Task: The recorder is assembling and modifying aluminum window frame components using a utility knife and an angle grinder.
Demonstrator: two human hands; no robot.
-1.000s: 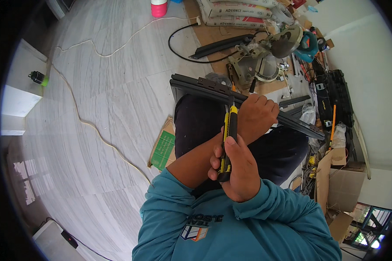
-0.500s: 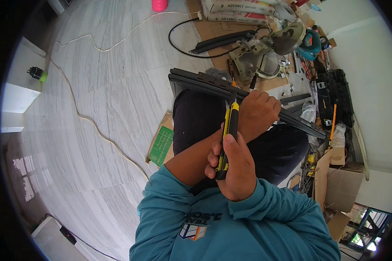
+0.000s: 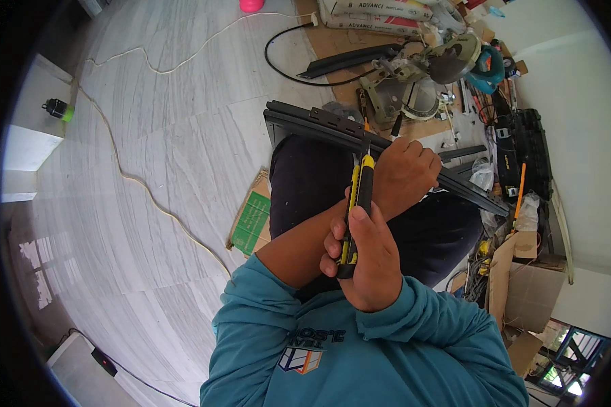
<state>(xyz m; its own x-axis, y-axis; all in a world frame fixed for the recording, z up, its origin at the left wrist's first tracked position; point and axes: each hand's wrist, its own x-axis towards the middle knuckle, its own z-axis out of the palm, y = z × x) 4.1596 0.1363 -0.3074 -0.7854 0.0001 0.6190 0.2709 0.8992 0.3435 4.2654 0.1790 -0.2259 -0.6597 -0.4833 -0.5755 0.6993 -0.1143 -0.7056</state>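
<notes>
A dark metal frame profile (image 3: 312, 127) with a hinge-like plate (image 3: 336, 121) on its upper face lies slantwise across my knees. My left hand (image 3: 407, 173) is wrapped round it right of its middle, the left forearm crossing in front of my body. Below, my right hand (image 3: 370, 261) is closed round a yellow and black utility knife (image 3: 364, 186), its thumb along the handle. The knife stands nearly upright in the picture, blade pointing away from me and overlapping the profile beside my left fist. Whether the blade touches the profile, I cannot tell.
Beyond the profile stands a mitre saw (image 3: 414, 95) on cardboard, near stacked bags (image 3: 380, 19). At right are a black tool case (image 3: 531, 152) and a cardboard box (image 3: 533, 292). A pale cable (image 3: 142, 186) crosses the tiled floor. A green-labelled cardboard piece (image 3: 252, 220) lies left of my leg.
The view has shifted slightly. Both hands keep their grips, and the knife stays at nearly the same spot against the profile.
</notes>
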